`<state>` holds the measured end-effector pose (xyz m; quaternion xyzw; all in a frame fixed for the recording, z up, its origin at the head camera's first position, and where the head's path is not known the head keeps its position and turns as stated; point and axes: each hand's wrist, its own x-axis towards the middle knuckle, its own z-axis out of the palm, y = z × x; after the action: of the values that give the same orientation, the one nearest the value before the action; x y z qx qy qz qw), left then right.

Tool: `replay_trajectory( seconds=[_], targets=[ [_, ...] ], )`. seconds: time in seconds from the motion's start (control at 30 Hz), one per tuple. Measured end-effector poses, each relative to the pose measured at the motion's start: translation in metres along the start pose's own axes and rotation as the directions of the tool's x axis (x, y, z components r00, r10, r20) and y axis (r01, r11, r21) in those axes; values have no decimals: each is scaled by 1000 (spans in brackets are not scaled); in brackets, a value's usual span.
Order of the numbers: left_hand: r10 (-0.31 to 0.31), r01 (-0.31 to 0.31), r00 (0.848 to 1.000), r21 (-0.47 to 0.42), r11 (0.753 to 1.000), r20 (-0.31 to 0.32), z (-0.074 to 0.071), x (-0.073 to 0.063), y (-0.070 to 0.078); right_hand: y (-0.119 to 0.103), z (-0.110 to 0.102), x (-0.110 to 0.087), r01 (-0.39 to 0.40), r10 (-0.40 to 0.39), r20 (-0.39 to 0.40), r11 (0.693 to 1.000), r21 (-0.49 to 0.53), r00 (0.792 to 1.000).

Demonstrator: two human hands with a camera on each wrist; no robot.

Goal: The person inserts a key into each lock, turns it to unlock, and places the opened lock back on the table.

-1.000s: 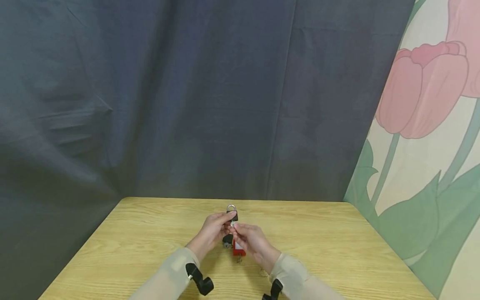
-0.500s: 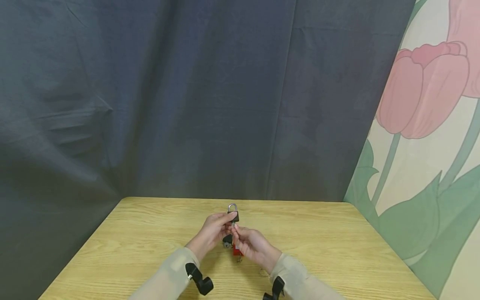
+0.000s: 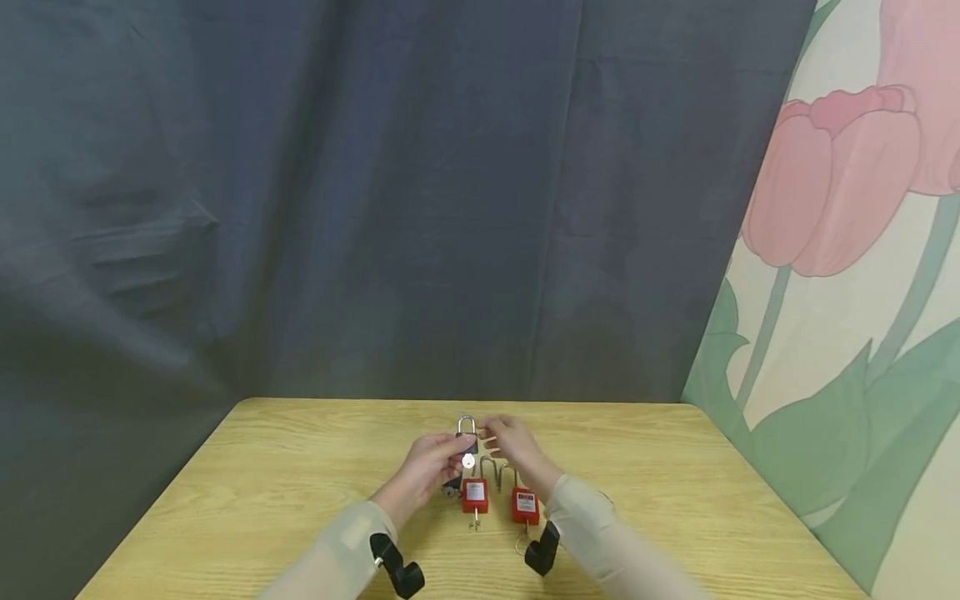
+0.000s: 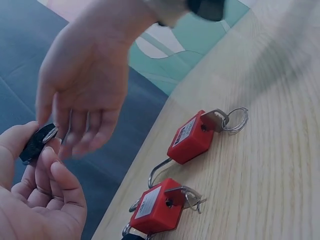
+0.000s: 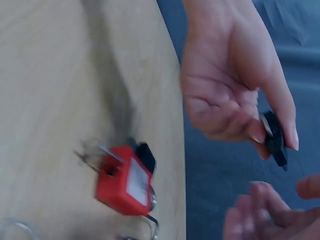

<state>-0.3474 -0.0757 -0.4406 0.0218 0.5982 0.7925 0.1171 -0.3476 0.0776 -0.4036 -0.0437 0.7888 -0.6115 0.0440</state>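
In the head view my left hand (image 3: 422, 468) holds a small black padlock (image 5: 274, 138) above the table, pinched between thumb and fingers. Its silver shackle (image 3: 467, 419) points up and away. A round silver key head (image 3: 468, 461) shows at its lower end. Just right of the shackle hovers my right hand (image 3: 517, 444), its fingers loosely bent. The right wrist view has those fingers (image 5: 260, 200) blurred and apart from the padlock, with nothing seen in them. Whether the shackle is locked in cannot be made out.
Two red padlocks (image 3: 475, 492) (image 3: 526, 503) lie on the wooden table (image 3: 337, 450), keys in them and rings attached. Another black padlock (image 3: 452, 485) lies partly hidden under my left hand. A dark curtain (image 3: 420, 208) hangs behind the table.
My right hand has left the key at the black padlock's lower end and moved up and right, beside the shackle. The left hand keeps its grip. The red padlocks are now more visible.
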Motion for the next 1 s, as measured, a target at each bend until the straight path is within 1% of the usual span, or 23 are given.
replay_trajectory(
  seconds=[0.03, 0.1, 0.17, 0.27, 0.37, 0.47, 0.6, 0.67, 0.77, 0.83, 1.0],
  targets=[
    [-4, 4, 1000, 1, 1000, 5, 0, 0, -1, -1, 0, 3, 1, 0, 18, 1000, -16, 1000],
    [-12, 12, 1000, 8, 1000, 19, 1, 0, -2, -2, 0, 9, -12, 14, 83, 1000, -19, 996],
    [-23, 22, 999, 24, 999, 27, 2, 0, -4, -3, 0, 14, -34, 35, 139, 999, -6, 990],
    [-34, 33, 999, 49, 998, 34, 2, 0, -7, -5, 1, 17, -60, 54, 191, 998, 28, 980],
    [-40, 39, 999, 56, 998, 26, 3, -1, -8, -8, 2, 19, -77, 65, 201, 996, 50, 977],
    [-43, 42, 999, 56, 998, 16, 2, -1, -9, -10, 3, 20, -90, 79, 191, 995, 51, 978],
    [-42, 42, 999, 50, 998, 5, 1, 1, -9, -12, 1, 20, -68, 59, 172, 997, 44, 983],
    [-38, 38, 999, 44, 998, 1, 0, 2, -9, -12, -2, 20, -55, 44, 177, 997, 58, 983],
    [-34, 34, 999, 42, 999, -2, -1, 1, -9, -12, -5, 20, -61, 37, 207, 992, 107, 978],
    [-35, 36, 999, 43, 998, -3, -2, 0, -8, -11, -7, 20, -76, 44, 213, 987, 141, 976],
    [-46, 46, 999, 56, 997, 1, -3, -1, -7, -5, -9, 22, -110, 59, 198, 960, 257, 978]
  ],
)
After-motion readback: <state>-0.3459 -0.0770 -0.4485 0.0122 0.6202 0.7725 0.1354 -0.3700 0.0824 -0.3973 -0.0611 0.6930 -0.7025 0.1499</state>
